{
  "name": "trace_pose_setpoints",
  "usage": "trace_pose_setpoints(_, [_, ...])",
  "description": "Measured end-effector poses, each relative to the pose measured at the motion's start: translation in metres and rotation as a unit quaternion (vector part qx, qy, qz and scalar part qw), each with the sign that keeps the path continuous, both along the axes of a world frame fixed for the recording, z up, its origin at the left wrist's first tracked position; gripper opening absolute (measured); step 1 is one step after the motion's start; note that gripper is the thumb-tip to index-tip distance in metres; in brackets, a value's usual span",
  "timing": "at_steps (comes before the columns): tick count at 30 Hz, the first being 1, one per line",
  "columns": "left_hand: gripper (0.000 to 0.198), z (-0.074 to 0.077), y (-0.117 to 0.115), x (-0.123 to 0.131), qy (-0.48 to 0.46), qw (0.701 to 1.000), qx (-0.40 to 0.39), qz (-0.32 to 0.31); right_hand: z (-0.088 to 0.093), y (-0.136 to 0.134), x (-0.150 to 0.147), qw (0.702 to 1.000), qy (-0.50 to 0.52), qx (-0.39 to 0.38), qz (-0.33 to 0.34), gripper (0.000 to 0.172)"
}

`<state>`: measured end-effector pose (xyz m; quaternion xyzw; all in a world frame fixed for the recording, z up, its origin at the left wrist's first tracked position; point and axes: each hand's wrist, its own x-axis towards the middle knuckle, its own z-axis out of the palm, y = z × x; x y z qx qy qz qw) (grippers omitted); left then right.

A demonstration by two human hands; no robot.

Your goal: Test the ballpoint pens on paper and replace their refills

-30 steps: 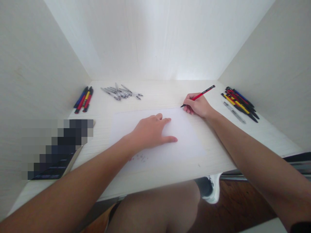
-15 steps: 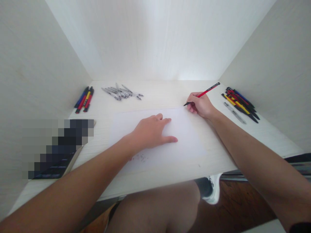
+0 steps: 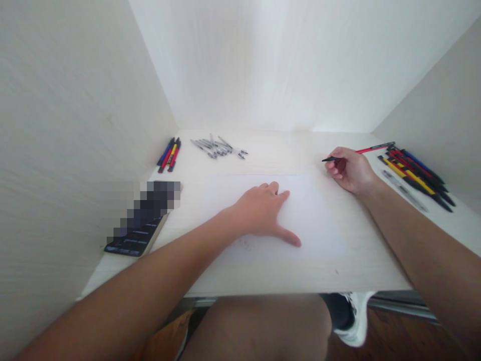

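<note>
A white sheet of paper point(image 3: 319, 230) lies on the desk, with faint small marks near its lower left part. My left hand point(image 3: 261, 210) rests across the sheet, thumb spread wide from the fingers, holding nothing. Beyond the sheet's upper right corner, my right hand point(image 3: 351, 170) is closed around a red and black pen point(image 3: 376, 148). Its dark tip points left, and its other end reaches towards a group of red, yellow, blue and black pens point(image 3: 413, 173) by the right wall. A clear pen point(image 3: 404, 190) lies beside that group.
Several clear pens point(image 3: 218, 147) lie in a loose pile at the back left. By the left wall are a few coloured pens point(image 3: 169, 154) and a phone-like dark device point(image 3: 135, 238), partly pixelated. White panels point(image 3: 263, 65) enclose the desk on three sides.
The view has turned left, so everything sits further right. My right hand with the pen has moved right, away from the sheet's corner. My left thumb has spread wider.
</note>
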<state>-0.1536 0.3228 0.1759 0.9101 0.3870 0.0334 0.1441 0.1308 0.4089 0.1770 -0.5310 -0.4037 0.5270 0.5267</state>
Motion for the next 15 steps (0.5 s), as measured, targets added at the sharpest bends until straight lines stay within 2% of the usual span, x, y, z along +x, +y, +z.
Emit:
trace_pose_setpoints(6, [0.114, -0.009, 0.002, 0.004, -0.032, 0.999, 0.027, -0.010, 0.001, -0.001, 0.002, 1.000, 0.011, -0.002, -0.015, 0.020])
trace_pose_setpoints(15, [0.103, -0.011, -0.001, 0.014, -0.043, 0.997, 0.071, -0.007, -0.014, 0.011, 0.010, 0.999, -0.026, 0.035, -0.022, 0.008])
